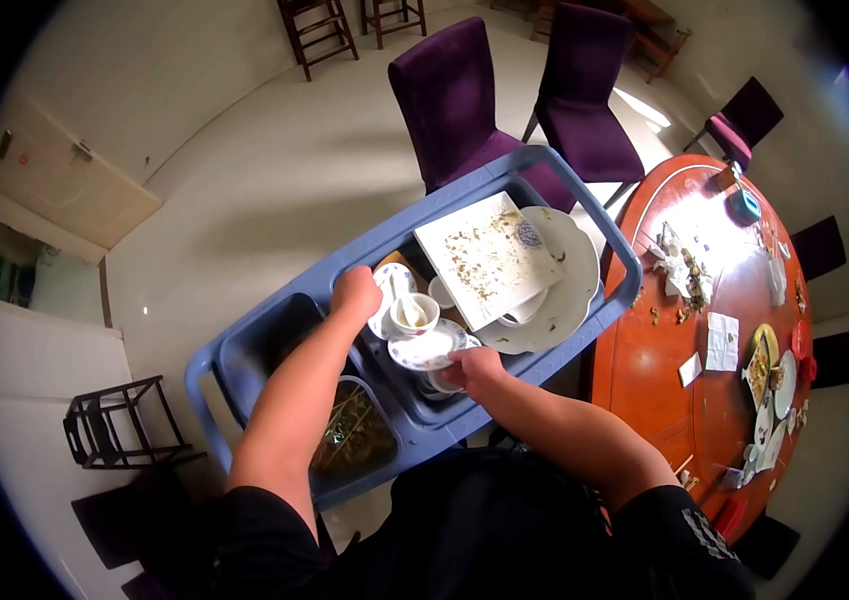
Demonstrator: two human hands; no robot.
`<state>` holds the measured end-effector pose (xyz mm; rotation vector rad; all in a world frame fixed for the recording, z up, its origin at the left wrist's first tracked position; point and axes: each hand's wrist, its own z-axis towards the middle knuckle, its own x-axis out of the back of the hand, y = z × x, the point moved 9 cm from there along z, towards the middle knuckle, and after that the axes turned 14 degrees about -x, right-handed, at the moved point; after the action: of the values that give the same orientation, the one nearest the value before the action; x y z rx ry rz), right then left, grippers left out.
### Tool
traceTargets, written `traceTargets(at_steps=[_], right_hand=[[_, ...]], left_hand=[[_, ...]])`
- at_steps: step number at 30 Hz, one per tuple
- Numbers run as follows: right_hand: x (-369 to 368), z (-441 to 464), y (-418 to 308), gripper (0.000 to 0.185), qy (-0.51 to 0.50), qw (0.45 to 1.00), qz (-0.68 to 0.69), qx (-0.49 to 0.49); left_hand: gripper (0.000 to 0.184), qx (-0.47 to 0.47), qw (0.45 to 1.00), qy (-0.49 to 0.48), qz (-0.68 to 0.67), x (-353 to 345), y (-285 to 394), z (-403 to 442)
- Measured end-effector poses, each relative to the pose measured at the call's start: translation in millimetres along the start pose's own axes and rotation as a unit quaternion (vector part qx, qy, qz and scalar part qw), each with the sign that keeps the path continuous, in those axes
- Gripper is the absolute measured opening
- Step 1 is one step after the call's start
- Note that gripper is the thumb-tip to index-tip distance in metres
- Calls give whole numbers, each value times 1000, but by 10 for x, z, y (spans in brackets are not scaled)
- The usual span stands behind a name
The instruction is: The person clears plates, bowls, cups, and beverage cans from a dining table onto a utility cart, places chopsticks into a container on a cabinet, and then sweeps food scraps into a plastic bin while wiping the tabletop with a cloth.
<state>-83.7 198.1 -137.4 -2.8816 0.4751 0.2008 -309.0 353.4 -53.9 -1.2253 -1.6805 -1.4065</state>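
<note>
Over the blue-grey bussing cart tray (280, 285), my left hand (357, 294) is closed at the edge of a small blue-patterned plate (382, 318). My right hand (478, 371) is closed on the rim of a patterned saucer (423, 350), its fingertips partly hidden. Between both hands sits a small white bowl (427, 318) with a white spoon (402, 290) in it. Beyond them, a square white plate (485, 250) with food scraps lies tilted on a large scalloped plate (575, 290). More small dishes are partly hidden under the saucer.
A cart compartment near me holds food waste (353, 430). To the right stands a round red-brown table (645, 340) with used dishes, napkins (723, 342) and scraps. Purple chairs (455, 100) stand beyond the cart, and a dark wooden stand (125, 425) is at left.
</note>
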Motion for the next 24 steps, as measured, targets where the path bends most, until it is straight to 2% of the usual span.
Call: traceTargets(at_steps=[3,5,7,8,9,11,12,13,14,15,16,17,19,21,22,23,24], right_hand=[[-191,70,-28,24,-13,998,63,20],[-311,105,-16,27,-40,998,44,13],[-445,67,29,31,-96,995,-4,-40],[-428,-89,-22,31,-81,995,-53,-21],[-338,-220,-66,31,-81,995,-48,-20],[-108,-523,-190,31,-155,982,-106,-23],[82,-742,-295,31,-158,977,-145,10],[413,-831,-323,32,-142,979,-145,26],[706,-967,-412,33,-148,977,-147,48],[1020,-1089,-498,34,-153,974,-151,70],[1377,-1110,-559,34,-137,975,-151,91],[1803,-1074,-652,33,-97,973,-159,138],[2645,-1075,-802,29,1,967,-148,205],[3689,-977,-768,29,151,960,-139,190],[4373,-865,-662,28,209,956,-89,183],[5075,-875,-565,31,304,932,-106,168],[5697,-947,-500,36,430,870,-166,176]], left_hand=[[18,-14,1000,1,25,67,165,130],[20,-29,999,17,21,17,65,221],[22,-45,998,33,16,-24,-23,286],[23,-33,999,37,3,-40,-59,273],[25,-22,999,41,-10,-61,-76,250],[33,-76,996,43,-16,-125,181,389],[40,-80,993,76,-38,-204,142,437],[42,-68,992,75,-79,-300,171,484],[40,-21,980,39,-192,-247,365,369],[39,-45,949,74,-304,-370,317,408],[41,-127,936,140,-298,-348,210,377],[41,-103,929,139,-327,-311,241,276],[42,-122,927,188,-301,-73,396,-68],[42,-92,941,200,-257,-72,601,-388],[41,-130,936,204,-256,-146,918,-456],[40,-133,960,162,-184,-146,1534,-598],[40,-188,955,170,-156,-187,2041,-694]])
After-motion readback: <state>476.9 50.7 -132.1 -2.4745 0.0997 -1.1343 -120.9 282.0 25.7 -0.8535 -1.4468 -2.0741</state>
